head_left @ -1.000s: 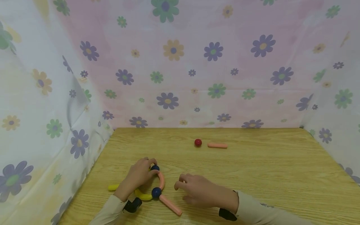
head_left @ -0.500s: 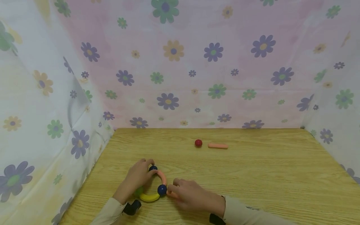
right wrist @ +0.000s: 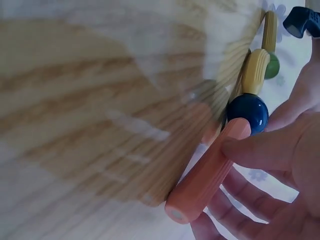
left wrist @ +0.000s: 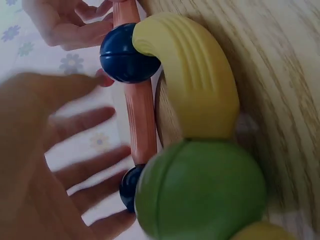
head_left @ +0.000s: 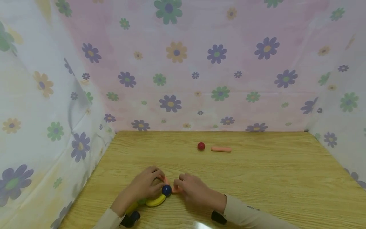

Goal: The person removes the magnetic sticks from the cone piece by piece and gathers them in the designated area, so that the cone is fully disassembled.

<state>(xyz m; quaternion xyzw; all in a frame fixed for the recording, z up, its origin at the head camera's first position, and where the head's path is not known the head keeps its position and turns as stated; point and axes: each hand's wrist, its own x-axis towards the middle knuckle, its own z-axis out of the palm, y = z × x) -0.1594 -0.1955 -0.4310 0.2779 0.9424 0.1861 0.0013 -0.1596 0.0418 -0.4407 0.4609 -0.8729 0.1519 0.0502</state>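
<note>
Wood-grained desk (head_left: pixel 271 168) below the fingers. Right hand (head_left: pixel 197 192): fingers pinching a pink rod (right wrist: pixel 205 177). Left hand (head_left: pixel 145 186): fingers spread beside a second pink rod (left wrist: pixel 141 120), thumb near a blue ball (left wrist: pixel 127 60).

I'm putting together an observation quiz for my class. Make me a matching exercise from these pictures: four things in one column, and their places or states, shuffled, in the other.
Things
1. Glossy red ball
2. Smooth green ball
3. Curved yellow ribbed piece
4. Person's right hand

Places or states
A. Between the curved piece and a long yellow rod
B. Holding a straight orange ribbed rod
C. Toward the back of the wood-grain table
D. Between a glossy blue ball and the green ball

Pairs: 1-C, 2-A, 3-D, 4-B
</note>
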